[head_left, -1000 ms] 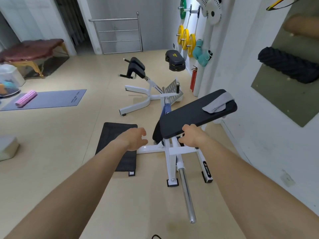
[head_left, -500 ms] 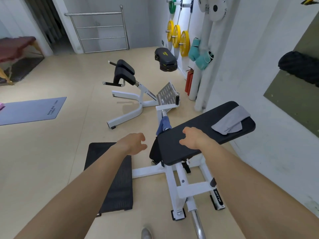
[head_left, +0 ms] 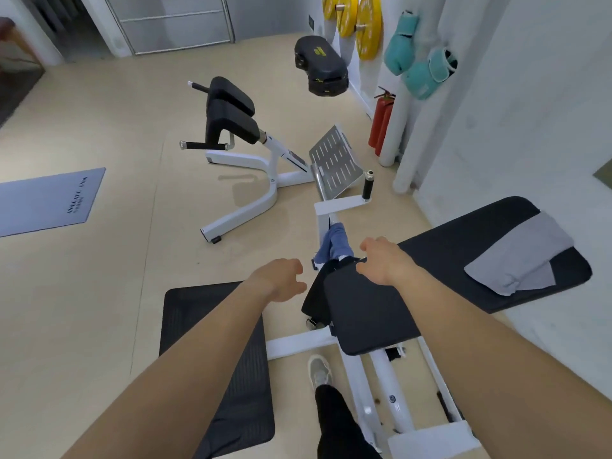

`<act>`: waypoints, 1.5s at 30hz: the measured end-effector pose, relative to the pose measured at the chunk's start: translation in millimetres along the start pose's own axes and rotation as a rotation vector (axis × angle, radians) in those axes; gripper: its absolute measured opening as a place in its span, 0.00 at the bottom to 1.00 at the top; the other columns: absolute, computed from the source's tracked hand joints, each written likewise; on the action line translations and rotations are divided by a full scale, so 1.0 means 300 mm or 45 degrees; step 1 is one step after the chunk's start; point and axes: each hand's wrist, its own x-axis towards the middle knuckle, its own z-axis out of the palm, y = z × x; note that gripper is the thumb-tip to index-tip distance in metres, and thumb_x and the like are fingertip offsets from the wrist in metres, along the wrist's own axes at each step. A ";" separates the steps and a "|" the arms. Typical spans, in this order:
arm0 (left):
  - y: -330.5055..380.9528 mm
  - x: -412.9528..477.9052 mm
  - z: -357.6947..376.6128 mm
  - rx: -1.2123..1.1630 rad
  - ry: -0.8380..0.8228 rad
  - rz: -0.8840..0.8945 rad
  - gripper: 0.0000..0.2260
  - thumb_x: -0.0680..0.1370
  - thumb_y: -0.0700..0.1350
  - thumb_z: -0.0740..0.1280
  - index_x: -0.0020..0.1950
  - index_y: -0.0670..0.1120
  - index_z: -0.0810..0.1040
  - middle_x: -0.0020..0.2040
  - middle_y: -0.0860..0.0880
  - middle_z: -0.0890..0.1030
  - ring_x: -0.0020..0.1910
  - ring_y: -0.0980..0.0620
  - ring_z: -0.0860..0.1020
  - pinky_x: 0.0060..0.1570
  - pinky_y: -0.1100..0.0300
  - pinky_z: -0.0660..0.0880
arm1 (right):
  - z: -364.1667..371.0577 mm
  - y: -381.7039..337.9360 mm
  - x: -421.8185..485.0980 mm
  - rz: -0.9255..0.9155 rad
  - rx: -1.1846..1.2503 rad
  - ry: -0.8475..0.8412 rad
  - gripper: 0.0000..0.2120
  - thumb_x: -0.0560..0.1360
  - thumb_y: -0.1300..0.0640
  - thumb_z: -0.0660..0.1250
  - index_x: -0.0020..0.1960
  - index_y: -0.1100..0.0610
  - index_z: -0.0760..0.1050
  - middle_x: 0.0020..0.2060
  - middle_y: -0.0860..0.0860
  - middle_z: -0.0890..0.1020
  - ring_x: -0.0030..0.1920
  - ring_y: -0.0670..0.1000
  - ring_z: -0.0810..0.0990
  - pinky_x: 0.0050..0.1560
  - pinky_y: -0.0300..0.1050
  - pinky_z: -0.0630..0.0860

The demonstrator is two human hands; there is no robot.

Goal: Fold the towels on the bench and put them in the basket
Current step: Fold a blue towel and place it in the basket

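Note:
A black padded bench [head_left: 440,286] runs from the lower middle up to the right. A grey towel [head_left: 520,260] lies loosely folded on its far right end. A blue towel [head_left: 334,243] hangs bunched over the white frame just beyond the bench's near-left corner. My right hand [head_left: 381,260] hovers over that corner, fingers spread, holding nothing, a short way from the blue towel. My left hand [head_left: 281,279] is open to the left of the bench, above the floor. No basket is in view.
A black floor mat [head_left: 215,359] lies under my left arm. A white hyperextension machine [head_left: 238,154] stands ahead, with a grey yoga mat [head_left: 46,200] at left. Wall, red extinguisher [head_left: 381,120] and yellow weight plates [head_left: 364,24] are at right. My foot [head_left: 319,369] is by the bench frame.
I have stepped closer to the bench, so it looms larger. Both hands have moved forward; my right hand went from the bench's front edge to its far-left corner near the blue towel.

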 end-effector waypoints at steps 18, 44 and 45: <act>-0.167 1.531 0.364 -0.419 -0.240 -0.169 0.18 0.80 0.47 0.63 0.69 0.47 0.72 0.64 0.47 0.78 0.61 0.45 0.76 0.59 0.52 0.73 | 0.562 0.341 1.439 0.152 0.109 -0.324 0.18 0.80 0.57 0.60 0.68 0.57 0.70 0.65 0.56 0.72 0.61 0.59 0.75 0.56 0.52 0.73; -0.156 1.506 0.162 -0.582 -0.204 0.058 0.01 0.81 0.47 0.64 0.49 0.51 0.73 0.48 0.51 0.80 0.48 0.48 0.76 0.48 0.56 0.71 | 0.416 0.230 1.331 0.005 0.356 -0.262 0.03 0.80 0.52 0.61 0.53 0.48 0.72 0.45 0.49 0.80 0.45 0.54 0.78 0.44 0.49 0.75; -0.151 1.446 0.106 -0.586 -0.197 0.063 0.02 0.81 0.46 0.63 0.48 0.51 0.72 0.44 0.52 0.79 0.46 0.48 0.75 0.45 0.56 0.70 | 0.362 0.198 1.287 0.000 0.390 -0.249 0.01 0.80 0.51 0.62 0.50 0.47 0.72 0.42 0.48 0.79 0.43 0.53 0.77 0.41 0.48 0.74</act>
